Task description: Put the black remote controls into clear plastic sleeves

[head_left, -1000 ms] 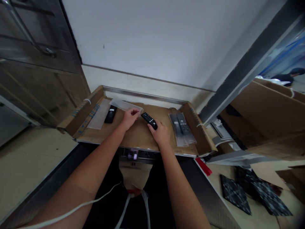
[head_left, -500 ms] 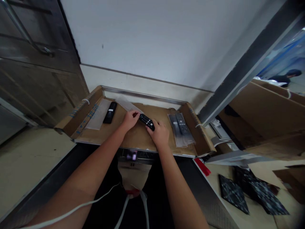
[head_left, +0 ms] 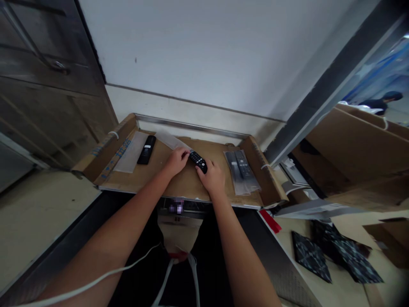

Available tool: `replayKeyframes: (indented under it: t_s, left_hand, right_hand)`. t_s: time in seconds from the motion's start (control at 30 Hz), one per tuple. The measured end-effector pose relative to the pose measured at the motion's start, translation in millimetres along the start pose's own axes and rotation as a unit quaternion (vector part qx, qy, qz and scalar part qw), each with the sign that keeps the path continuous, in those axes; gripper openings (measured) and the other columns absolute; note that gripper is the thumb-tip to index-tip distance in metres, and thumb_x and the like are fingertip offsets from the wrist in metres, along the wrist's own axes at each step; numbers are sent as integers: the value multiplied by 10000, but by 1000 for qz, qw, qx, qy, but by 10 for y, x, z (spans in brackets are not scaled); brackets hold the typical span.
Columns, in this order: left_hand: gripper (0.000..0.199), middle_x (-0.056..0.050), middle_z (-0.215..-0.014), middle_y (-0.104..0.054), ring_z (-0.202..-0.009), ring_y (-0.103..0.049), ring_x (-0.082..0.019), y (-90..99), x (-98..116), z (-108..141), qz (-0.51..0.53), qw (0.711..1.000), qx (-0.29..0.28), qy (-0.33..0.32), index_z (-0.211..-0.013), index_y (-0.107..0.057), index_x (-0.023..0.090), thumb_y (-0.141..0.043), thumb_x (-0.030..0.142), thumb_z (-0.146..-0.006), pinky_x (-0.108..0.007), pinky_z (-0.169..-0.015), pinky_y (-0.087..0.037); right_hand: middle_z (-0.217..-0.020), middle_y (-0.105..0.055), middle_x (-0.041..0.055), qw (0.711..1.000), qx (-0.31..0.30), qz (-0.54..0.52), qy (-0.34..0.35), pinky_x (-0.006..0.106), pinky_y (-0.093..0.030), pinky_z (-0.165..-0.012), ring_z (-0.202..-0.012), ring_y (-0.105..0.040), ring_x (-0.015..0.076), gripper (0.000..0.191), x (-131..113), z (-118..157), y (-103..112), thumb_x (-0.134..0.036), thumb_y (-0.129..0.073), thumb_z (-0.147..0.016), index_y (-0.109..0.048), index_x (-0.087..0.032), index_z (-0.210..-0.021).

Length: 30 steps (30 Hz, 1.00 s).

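- The right hand (head_left: pixel 213 177) is curled around the near end of a black remote (head_left: pixel 198 161), thumb along its near left side and fingers on its right.
- That remote lies slantwise near the middle of the cardboard tray (head_left: pixel 188 183), buttons facing up, its far end pointing left.
- The left hand (head_left: pixel 179 160) has its thumb and fingertips drawn together, pinching the near end of a clear sleeve (head_left: pixel 171 140) right beside the remote's far end.
- Whether the remote's tip is inside the sleeve's mouth cannot be told; the fingers cover that spot.
- The sleeve stretches from the left hand toward the far left of the tray, looking flat.
- Left of the hands, another remote (head_left: pixel 147 150) with a white label lies lengthwise, near to far.
- Just left of it lies a flat, cloudy second sleeve (head_left: pixel 128 158), near the tray's left wall, which bears blue writing.
- On the right side of the tray, two wrapped remotes (head_left: pixel 244 167) lie side by side in clear plastic; whether they share one wrapper is hard to tell.
- A metal rail (head_left: pixel 191 125) runs along the tray's far edge, with a white wall (head_left: pixel 191 51) behind it.
- A white cord (head_left: pixel 129 267) crosses the left forearm.
- Outside the tray, a red strip (head_left: pixel 271 221) lies to the near right, and a large cardboard box (head_left: pixel 361 145) stands farther right.
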<state>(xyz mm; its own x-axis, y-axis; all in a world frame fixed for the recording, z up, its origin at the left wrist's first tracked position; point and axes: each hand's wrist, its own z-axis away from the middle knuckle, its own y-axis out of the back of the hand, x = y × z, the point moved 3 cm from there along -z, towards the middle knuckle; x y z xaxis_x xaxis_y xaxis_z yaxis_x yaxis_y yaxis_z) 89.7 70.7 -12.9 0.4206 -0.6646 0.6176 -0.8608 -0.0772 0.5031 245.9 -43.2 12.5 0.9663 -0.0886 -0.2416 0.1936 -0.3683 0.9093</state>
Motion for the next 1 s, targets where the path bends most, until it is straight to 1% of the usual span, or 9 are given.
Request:
replayKeyframes:
  t_s: [0.13,0.27,0.33,0.47,0.53,0.73,0.9,1.0]
  left_hand:
    - [146,-69,-961,-673,-934,-621,-200,-30,91,30,-31,999,-26,-29,-947,-646,171,-532,102,-889,-350,-887,-506]
    - [155,-87,-967,-669,-950,-619,-213,-58,181,75,-46,997,-45,-49,-947,-631,164,-503,91,-899,-364,-893,-506]
    - [150,-96,-961,-671,-949,-620,-220,-45,217,93,-48,997,-34,-43,-947,-624,156,-506,83,-890,-368,-894,-505]
    - [141,-105,-970,-671,-952,-625,-225,30,251,115,-52,998,26,-4,-976,-606,149,-523,95,-876,-370,-906,-508]
    - [149,-101,-971,-669,-950,-628,-225,51,258,120,-52,998,38,4,-980,-600,156,-525,97,-866,-371,-902,-516]
    - [180,-94,-985,-665,-987,-621,-228,40,277,121,-67,998,17,-9,-979,-595,178,-490,80,-871,-386,-934,-510]
    - [187,-101,-994,-661,-984,-615,-229,46,314,132,-59,998,17,-15,-987,-594,176,-476,77,-881,-390,-924,-508]
    - [188,-88,-982,-654,-971,-612,-216,12,391,164,-43,998,-16,-45,-974,-596,184,-450,88,-906,-381,-912,-508]
  right_hand:
    - [-1174,-630,117,1000,-16,-5,5,359,-478,-808,-997,-626,273,494,-8,0,5,-526,-503,-948,-536,-246,-1354]
    - [-1226,-622,122,999,-32,-5,15,371,-486,-827,-1032,-625,280,561,-20,7,15,-516,-486,-954,-435,-273,-1457]
    - [-1246,-619,121,999,-40,-3,22,374,-488,-836,-1044,-625,279,569,-27,11,20,-508,-463,-965,-398,-290,-1487]
    - [-1279,-611,121,999,-43,-3,28,377,-490,-862,-1062,-623,274,556,-39,23,33,-503,-418,-984,-390,-292,-1497]
    - [-1289,-608,121,999,-44,-3,31,373,-491,-871,-1070,-622,270,556,-45,33,38,-510,-403,-989,-390,-290,-1499]
    - [-1289,-610,119,998,-45,-14,48,368,-492,-871,-1068,-620,268,562,-49,45,29,-519,-406,-986,-390,-291,-1500]
    - [-1295,-626,123,996,-41,-49,58,376,-489,-897,-1077,-628,271,575,-34,34,17,-492,-438,-977,-380,-268,-1504]
    - [-1288,-639,128,996,-41,-66,51,390,-489,-908,-1077,-639,276,600,-23,26,14,-483,-447,-973,-353,-256,-1520]
